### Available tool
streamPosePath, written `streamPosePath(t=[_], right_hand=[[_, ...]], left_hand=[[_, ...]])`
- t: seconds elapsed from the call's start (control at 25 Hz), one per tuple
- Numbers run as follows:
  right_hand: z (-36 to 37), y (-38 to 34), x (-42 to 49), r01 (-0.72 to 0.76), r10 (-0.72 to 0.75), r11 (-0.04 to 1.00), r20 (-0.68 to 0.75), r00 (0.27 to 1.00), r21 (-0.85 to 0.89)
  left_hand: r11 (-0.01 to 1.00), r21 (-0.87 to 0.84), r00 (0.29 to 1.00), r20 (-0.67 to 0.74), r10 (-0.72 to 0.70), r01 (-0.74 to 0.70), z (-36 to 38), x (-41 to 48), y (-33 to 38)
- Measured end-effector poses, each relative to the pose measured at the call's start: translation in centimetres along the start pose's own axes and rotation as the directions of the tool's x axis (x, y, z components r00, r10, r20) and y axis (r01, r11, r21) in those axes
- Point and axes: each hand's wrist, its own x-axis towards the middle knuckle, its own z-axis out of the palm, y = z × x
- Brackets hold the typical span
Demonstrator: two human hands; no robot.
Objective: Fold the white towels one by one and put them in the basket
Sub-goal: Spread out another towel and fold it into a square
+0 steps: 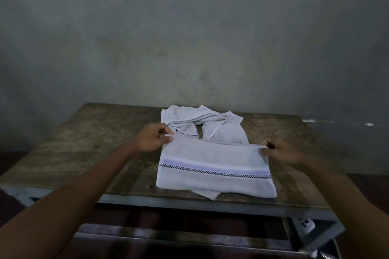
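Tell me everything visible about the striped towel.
The striped towel is white, soft-looking cloth with a pale blue band and a dark checked line across it. It lies folded flat on the wooden table, near the front edge, with a lower layer poking out beneath. The left hand and right hand each pinch a far corner. A crumpled towel lies just behind.

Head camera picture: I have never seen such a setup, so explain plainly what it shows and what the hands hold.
No machine here: a person wears one camera on the head, looking forward and down at their own arms. The left hand and right hand each pinch a far corner of a striped white towel lying on a worn wooden table. Behind it lies a crumpled heap of white towel cloth. No basket is in view.
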Motion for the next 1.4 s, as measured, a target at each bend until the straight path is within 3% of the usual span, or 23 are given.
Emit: streamPosePath(t=[0.2, 0.28, 0.36, 0.44, 0.52, 0.6, 0.72, 0.8, 0.88, 0.96, 1.04, 1.12, 1.2, 1.32, 1.4], right_hand=[[-6.4, -6.0, -3.4, 0.176, -0.17, 0.984, -0.161, 0.972, 0.027], [-9.2, -9.2, -4.9, 0.23, -0.235, 0.972, -0.174, 0.956, -0.05], [-11.5, -12.4, -6.4, 0.281, -0.311, 0.916, -0.062, 0.948, -0.287], [-13.6, -15.6, -8.1, 0.303, -0.366, 0.824, -0.042, 0.93, -0.478], [-15.4, -17.4, -9.2, 0.295, -0.398, 0.793, -0.085, 0.914, -0.533], [-16.5, -18.2, -10.3, 0.297, -0.371, 0.782, -0.025, 0.928, -0.547], [-18.0, -17.5, -11.4, 0.239, -0.302, 0.831, -0.045, 0.952, -0.502], [-18.3, -17.0, -11.7, 0.252, -0.302, 0.859, -0.042, 0.953, -0.445], [-18.3, -16.4, -11.8, 0.253, -0.32, 0.892, -0.129, 0.939, -0.375], [-18.3, -15.8, -12.3, 0.209, -0.211, 0.924, 0.029, 0.977, -0.32], [-18.1, -14.7, -12.6, 0.114, -0.05, 0.96, 0.244, 0.969, -0.257], [-17.9, -12.8, -12.1, 0.062, -0.004, 0.981, 0.296, 0.955, -0.185], [-17.5, -10.7, -11.4, 0.013, 0.034, 0.988, 0.302, 0.953, -0.151], [-16.1, -7.3, -9.8, -0.003, 0.059, 0.978, 0.258, 0.964, -0.21], [-14.9, -5.1, -8.6, 0.055, -0.037, 0.964, 0.071, 0.997, -0.261]], left_hand=[[0.975, -0.207, 0.981, -0.191, 0.041, -0.081, -5.5, -3.1, 5.2], [0.978, -0.176, 0.97, -0.235, 0.07, -0.113, -8.1, -4.3, 7.9], [0.982, 0.09, 0.963, -0.199, 0.182, -0.167, -10.5, -4.9, 10.4], [0.886, 0.407, 0.948, -0.121, 0.294, -0.223, -12.3, -5.7, 13.0], [0.843, 0.495, 0.936, -0.149, 0.32, -0.209, -13.5, -6.3, 14.9], [0.874, 0.43, 0.946, -0.116, 0.304, -0.227, -14.7, -6.9, 16.0], [0.959, 0.165, 0.972, 0.082, 0.221, -0.232, -15.5, -7.5, 16.5], [0.975, 0.05, 0.976, -0.012, 0.218, -0.217, -15.2, -7.2, 16.6], [0.966, -0.024, 0.961, -0.11, 0.254, -0.258, -14.3, -6.8, 16.6], [0.966, -0.107, 0.971, -0.064, 0.231, -0.237, -13.4, -6.5, 16.5], [0.982, -0.159, 0.98, 0.153, 0.128, -0.103, -12.8, -6.5, 15.9], [0.982, -0.185, 0.946, 0.315, 0.078, -0.019, -11.7, -6.0, 15.0], [0.989, -0.143, 0.936, 0.346, 0.072, -0.024, -10.0, -4.8, 14.1], [0.997, 0.0, 0.951, 0.302, 0.07, -0.074, -6.4, -2.1, 12.6], [0.99, 0.047, 0.977, 0.173, 0.123, -0.133, -3.6, -0.8, 11.8]])
